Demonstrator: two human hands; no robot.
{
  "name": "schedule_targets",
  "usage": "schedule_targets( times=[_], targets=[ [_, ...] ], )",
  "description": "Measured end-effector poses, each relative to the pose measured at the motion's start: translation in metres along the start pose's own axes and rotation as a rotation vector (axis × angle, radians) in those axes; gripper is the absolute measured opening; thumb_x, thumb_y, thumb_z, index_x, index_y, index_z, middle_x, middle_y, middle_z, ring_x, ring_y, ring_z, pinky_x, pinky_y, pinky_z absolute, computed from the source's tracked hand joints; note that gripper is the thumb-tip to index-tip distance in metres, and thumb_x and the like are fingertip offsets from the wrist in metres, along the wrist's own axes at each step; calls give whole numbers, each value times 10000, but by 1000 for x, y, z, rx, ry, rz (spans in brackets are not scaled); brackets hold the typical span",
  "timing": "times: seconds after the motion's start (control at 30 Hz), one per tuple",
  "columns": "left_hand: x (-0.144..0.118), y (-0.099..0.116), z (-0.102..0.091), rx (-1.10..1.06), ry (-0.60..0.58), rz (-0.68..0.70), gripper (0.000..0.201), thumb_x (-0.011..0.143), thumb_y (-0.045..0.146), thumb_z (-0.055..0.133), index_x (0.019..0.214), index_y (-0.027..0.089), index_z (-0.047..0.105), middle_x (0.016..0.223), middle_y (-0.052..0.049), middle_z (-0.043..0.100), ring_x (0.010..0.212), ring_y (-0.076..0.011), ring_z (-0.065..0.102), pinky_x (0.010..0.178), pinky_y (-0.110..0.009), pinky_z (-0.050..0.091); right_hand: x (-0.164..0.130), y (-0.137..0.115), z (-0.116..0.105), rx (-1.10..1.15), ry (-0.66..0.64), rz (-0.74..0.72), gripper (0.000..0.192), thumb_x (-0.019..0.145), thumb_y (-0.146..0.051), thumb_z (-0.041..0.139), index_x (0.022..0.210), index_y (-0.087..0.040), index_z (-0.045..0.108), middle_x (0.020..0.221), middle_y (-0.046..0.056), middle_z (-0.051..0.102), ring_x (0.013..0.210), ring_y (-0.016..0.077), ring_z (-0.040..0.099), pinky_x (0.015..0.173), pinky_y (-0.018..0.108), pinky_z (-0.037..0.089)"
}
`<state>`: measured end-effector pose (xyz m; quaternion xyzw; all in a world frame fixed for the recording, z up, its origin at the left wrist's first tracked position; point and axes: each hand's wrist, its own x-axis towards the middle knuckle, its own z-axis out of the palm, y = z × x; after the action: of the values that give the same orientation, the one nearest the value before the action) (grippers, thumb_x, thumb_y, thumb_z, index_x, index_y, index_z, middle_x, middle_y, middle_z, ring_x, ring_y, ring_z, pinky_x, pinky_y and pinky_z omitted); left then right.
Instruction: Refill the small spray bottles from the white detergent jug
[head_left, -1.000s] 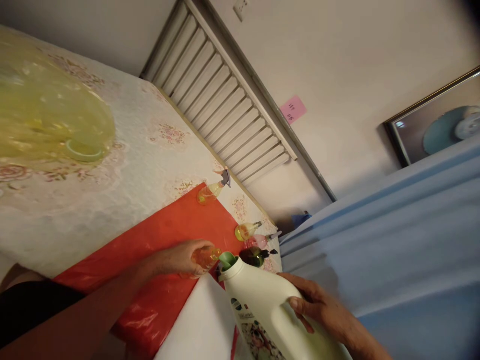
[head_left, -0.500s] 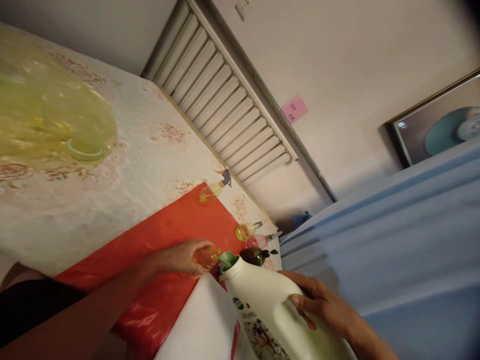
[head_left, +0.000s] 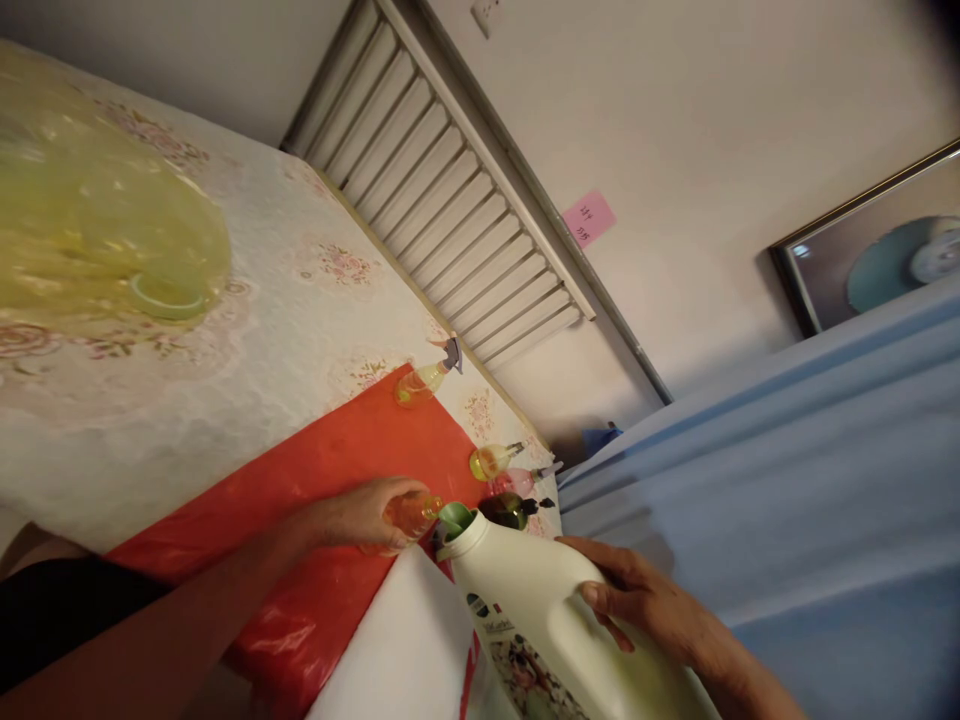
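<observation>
My left hand (head_left: 379, 510) is closed around a small orange see-through bottle (head_left: 411, 512), its neck pointing toward the large jug. Tipped toward that neck is a cream-white detergent jug (head_left: 517, 590) with a green spout (head_left: 455, 519) at its mouth. The spout sits close to the small bottle's opening; whether liquid flows between them I cannot tell. My right hand (head_left: 637, 600) grips the jug by its handle, fingers wrapped through it. A red plastic sheet (head_left: 330, 440) lies under my left arm.
Beyond the sheet stand a yellowish spray bottle (head_left: 421, 383), a yellow bottle (head_left: 490, 462), a pink bottle (head_left: 511, 482) and a dark green bottle (head_left: 508, 511). A yellow plastic bag (head_left: 112, 220) rests on the flowered tablecloth (head_left: 285, 300). A white box (head_left: 390, 640) is below. Blue curtain (head_left: 787, 480) at right.
Almost nothing differs. Both hands keep their hold, and the jug and small bottle stay in nearly the same positions.
</observation>
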<state>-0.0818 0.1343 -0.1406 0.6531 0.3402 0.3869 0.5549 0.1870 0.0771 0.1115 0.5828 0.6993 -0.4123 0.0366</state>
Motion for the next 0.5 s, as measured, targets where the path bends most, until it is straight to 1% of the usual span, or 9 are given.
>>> schedule_targets(
  times=[0.1,0.27,0.4,0.5],
  targets=[
    [-1,0,-1,-5,-2,9,630,622,260,670,1243,268,562,1275,-13,619,1175,-302,551,917,-315,458,0,-2,-1,-9,-4,-6,562,838,-491,587,1308,-186,539,749,-1,536,488,65,378,412,189,342],
    [0,-2,1,-41,7,36,604,616,239,677,1213,246,583,1242,-24,636,1143,-305,565,919,-319,455,1,-7,-1,-22,-4,-5,573,829,-495,591,1297,-167,549,750,9,536,507,75,391,414,193,357],
    [1,-3,1,-27,14,28,624,615,253,680,1229,248,569,1258,-36,625,1165,-314,548,918,-335,455,2,-5,-2,-19,-16,-12,557,837,-486,586,1293,-166,552,755,10,541,510,73,394,414,187,365],
    [1,-3,1,-36,0,20,636,620,261,675,1243,223,554,1252,-54,627,1163,-314,549,900,-337,461,2,-3,-3,-28,-15,-14,548,842,-478,587,1290,-164,553,743,9,541,500,70,393,410,185,357]
  ],
)
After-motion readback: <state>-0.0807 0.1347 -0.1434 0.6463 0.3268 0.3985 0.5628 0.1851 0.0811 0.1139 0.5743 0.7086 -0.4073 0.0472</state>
